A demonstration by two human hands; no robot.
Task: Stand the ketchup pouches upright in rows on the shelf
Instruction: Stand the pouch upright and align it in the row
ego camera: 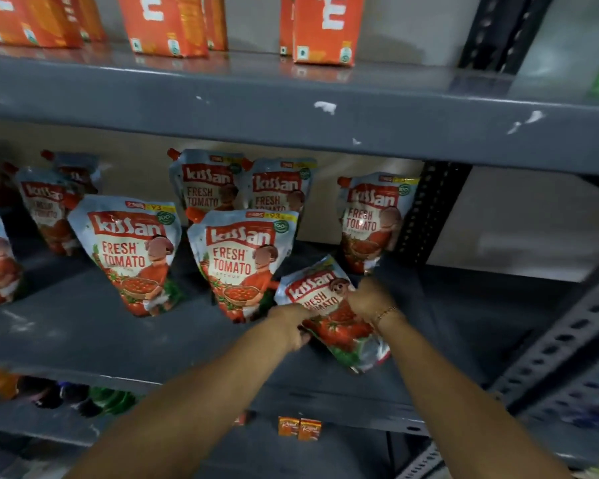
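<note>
Grey metal shelf (83, 333), pretty scuffed, with white paint chips along the edge of the shelf above (325, 107). Both hands are on one ketchup pouch (336, 326), tilted with its top leaning left, near the front right of the shelf. The left hand (291, 324) grips its left edge and the right hand (369, 299), with a bracelet (386, 312) on the wrist, clamps the upper right side. More pouches (132, 250) already stand upright in rough rows behind and to the left. Orange cartons (325, 27) sit up top, and a perforated upright (429, 212) frames the right side.
</note>
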